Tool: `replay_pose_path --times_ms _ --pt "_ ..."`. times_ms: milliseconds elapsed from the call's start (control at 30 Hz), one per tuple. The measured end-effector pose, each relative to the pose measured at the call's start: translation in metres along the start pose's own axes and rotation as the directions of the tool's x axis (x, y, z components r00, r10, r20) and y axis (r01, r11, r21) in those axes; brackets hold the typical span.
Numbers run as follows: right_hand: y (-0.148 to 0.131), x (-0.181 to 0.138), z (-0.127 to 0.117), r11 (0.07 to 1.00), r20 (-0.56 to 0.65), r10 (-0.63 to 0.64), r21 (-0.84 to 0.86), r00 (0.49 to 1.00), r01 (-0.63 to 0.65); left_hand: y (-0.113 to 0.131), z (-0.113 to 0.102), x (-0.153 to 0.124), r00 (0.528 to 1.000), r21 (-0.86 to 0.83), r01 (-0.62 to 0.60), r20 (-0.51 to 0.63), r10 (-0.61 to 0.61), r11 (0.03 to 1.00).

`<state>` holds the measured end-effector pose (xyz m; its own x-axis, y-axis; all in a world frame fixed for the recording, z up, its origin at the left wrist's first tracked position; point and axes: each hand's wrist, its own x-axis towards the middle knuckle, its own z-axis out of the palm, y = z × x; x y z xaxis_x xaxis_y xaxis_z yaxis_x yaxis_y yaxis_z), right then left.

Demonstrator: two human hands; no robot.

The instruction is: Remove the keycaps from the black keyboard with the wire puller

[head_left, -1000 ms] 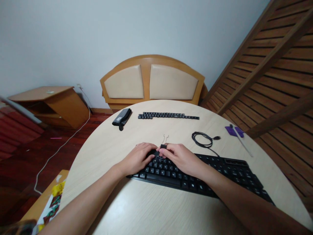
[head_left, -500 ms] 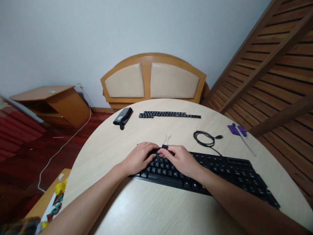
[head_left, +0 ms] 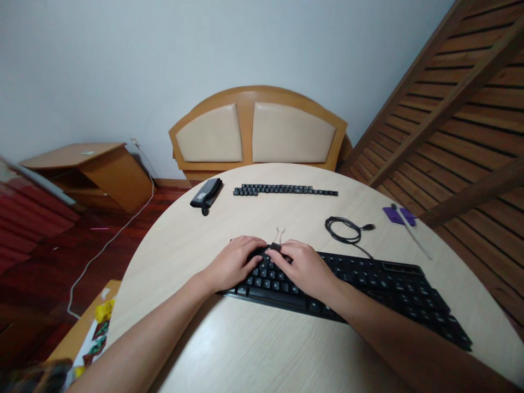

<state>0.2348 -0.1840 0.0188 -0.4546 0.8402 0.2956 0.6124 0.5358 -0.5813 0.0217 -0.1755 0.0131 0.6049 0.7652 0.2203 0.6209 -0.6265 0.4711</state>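
A black keyboard (head_left: 388, 281) lies across the round pale wooden table (head_left: 254, 349). Both hands sit on its left part. My right hand (head_left: 305, 267) is closed, pinching a small black keycap puller (head_left: 275, 246) whose two wire loops point away from me. My left hand (head_left: 233, 265) rests on the keys with its fingers bent, its fingertips beside the puller. I see nothing in the left hand. A row of loose black keycaps (head_left: 286, 190) is lined up at the far side of the table.
The keyboard's coiled black cable (head_left: 344, 229) lies beyond the keyboard, with purple pieces and a thin stick (head_left: 399, 215) to the right. A dark pouch (head_left: 207, 194) lies at the far left. Behind the table are a padded wooden headboard (head_left: 254, 131) and a tilted cabinet (head_left: 94, 169).
Both hands have stayed together on the keyboard's left part, with the puller still pinched. The view has shifted slightly; nothing else has moved.
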Motion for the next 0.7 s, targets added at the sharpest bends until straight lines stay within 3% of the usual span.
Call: replay_pose_path --times_ms 300,467,700 --pt "0.004 0.003 -0.003 0.962 0.059 0.162 0.210 0.985 -0.171 0.000 -0.001 0.000 1.000 0.002 0.008 0.012 -0.008 1.000" --pt "0.009 0.006 0.000 0.919 0.041 0.185 0.346 0.982 -0.188 0.000 0.000 0.000 1.000 -0.011 0.003 0.002 -0.003 1.000" --pt "0.009 0.005 0.000 0.862 -0.007 0.222 0.468 0.975 -0.193 0.013 -0.006 -0.001 0.995 0.007 -0.029 -0.097 0.029 1.000"
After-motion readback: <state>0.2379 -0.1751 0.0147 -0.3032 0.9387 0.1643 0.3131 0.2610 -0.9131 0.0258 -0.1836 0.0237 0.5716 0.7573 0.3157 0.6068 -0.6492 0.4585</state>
